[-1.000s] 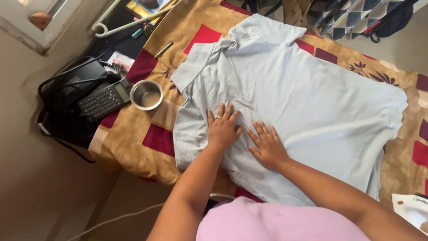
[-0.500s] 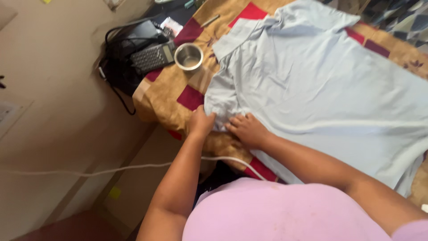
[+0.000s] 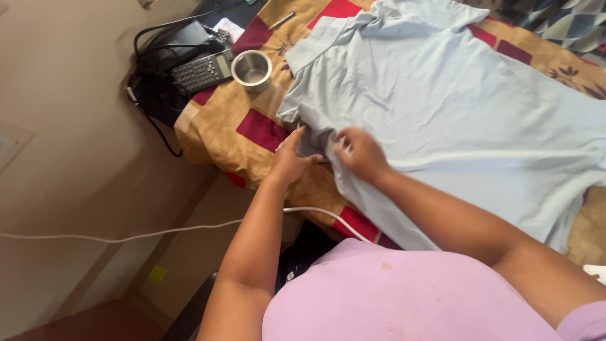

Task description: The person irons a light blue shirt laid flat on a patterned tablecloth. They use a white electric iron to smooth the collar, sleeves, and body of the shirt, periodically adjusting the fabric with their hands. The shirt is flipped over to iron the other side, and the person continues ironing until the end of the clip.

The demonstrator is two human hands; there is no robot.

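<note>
A pale blue collared shirt [image 3: 442, 107] lies spread flat on a tan cloth with red squares [image 3: 214, 123] that covers a table. My left hand [image 3: 289, 159] pinches the shirt's near sleeve edge at the table's front corner. Right beside it, my right hand [image 3: 360, 153] grips a fold of the same sleeve area and lifts it slightly. Both hands are closed on the fabric. The shirt's collar [image 3: 315, 44] points toward the far left.
A steel cup [image 3: 251, 68] stands on the cloth left of the collar. Next to it lie a dark calculator [image 3: 202, 71], a black device with cables [image 3: 170, 47] and a pen [image 3: 280, 21]. A white cord [image 3: 158, 232] runs across the floor below the table edge.
My hands went from lying flat on the shirt's middle to its near sleeve edge, where they closed on the fabric. The view shifted left and down.
</note>
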